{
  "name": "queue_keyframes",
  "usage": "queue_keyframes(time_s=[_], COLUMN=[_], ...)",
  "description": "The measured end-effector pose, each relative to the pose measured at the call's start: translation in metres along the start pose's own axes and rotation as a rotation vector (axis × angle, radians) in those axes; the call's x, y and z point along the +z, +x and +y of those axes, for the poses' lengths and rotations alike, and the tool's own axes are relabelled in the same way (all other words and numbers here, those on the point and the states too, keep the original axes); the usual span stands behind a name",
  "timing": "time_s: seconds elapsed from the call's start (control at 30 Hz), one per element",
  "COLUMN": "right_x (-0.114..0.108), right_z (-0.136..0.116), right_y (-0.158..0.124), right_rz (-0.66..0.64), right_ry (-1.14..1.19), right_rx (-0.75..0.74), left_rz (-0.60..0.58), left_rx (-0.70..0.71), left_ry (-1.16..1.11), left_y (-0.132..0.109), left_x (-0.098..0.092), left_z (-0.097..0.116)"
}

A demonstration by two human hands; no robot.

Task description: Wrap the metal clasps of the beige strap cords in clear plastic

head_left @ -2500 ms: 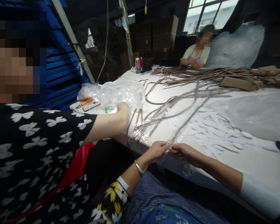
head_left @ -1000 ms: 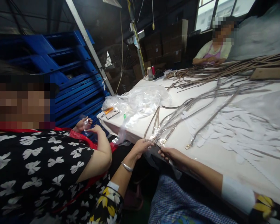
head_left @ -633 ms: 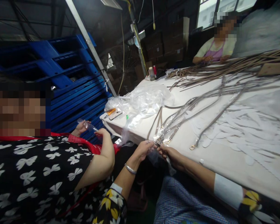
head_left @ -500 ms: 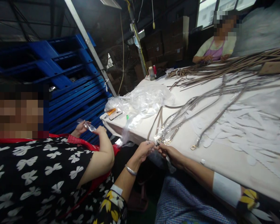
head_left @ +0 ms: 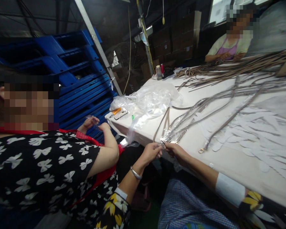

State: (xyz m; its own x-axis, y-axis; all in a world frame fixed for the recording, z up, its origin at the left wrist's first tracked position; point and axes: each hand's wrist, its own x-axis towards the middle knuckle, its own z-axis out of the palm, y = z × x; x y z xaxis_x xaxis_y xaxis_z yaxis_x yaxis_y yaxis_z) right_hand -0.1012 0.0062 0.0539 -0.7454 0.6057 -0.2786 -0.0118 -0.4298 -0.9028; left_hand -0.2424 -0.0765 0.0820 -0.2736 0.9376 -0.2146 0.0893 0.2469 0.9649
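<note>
My left hand (head_left: 153, 152) and my right hand (head_left: 173, 150) meet at the table's near edge, fingers pinched. Between the fingertips is the end of a strap in clear plastic; its exact shape is too small to tell. Brown straps (head_left: 168, 117) with gold-coloured buckles run from beside my fingers up over the white table (head_left: 238, 159). To the right lies one strap with a gold buckle (head_left: 201, 150). Crumpled clear plastic bags (head_left: 154, 97) are piled beyond my hands, on the left part of the table.
At the left, a person in a black patterned top (head_left: 45, 159) handles clear plastic. Another person (head_left: 228, 51) sits across the table by a bundle of brown straps (head_left: 252, 70). White strips (head_left: 245, 133) lie right. Blue pallets (head_left: 85, 105) stand behind.
The view has shifted, so most things appear a little further right. My hands stay together at the strap end. The neighbour's hands have come slightly closer together.
</note>
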Motion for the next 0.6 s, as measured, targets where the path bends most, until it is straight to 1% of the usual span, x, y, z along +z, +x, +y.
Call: queue_keyframes(time_s=[0.07,0.17,0.27,0.33,0.4,0.47,0.53,0.6], right_x=[-0.005,-0.013,-0.019,-0.021,-0.023,-0.025,-0.026,-0.027], right_z=[-0.003,-0.001,0.007,0.012,0.016,0.018,0.021,0.025], right_y=[-0.010,-0.031,-0.052,-0.061,-0.068,-0.073,-0.080,-0.088], right_rz=[0.012,0.042,0.070,0.100,0.129,0.144,0.151,0.145], right_ry=[-0.004,-0.008,-0.027,-0.046,-0.058,-0.055,-0.057,-0.073], right_rx=[-0.031,-0.046,-0.028,-0.035,-0.055,-0.060,-0.037,-0.003], left_rz=[0.069,0.226,0.363,0.416,0.439,0.426,0.394,0.370], left_rx=[-0.004,0.008,0.034,0.073,0.157,0.236,0.249,0.215], left_ry=[-0.030,-0.070,-0.051,-0.015,0.141,0.428,0.710,0.836], left_y=[-0.001,-0.002,-0.001,0.000,0.003,0.009,0.017,0.025], left_x=[-0.002,-0.001,0.008,0.018,0.027,0.034,0.036,0.035], left_z=[-0.008,-0.024,-0.037,-0.038,-0.033,-0.023,-0.011,-0.002])
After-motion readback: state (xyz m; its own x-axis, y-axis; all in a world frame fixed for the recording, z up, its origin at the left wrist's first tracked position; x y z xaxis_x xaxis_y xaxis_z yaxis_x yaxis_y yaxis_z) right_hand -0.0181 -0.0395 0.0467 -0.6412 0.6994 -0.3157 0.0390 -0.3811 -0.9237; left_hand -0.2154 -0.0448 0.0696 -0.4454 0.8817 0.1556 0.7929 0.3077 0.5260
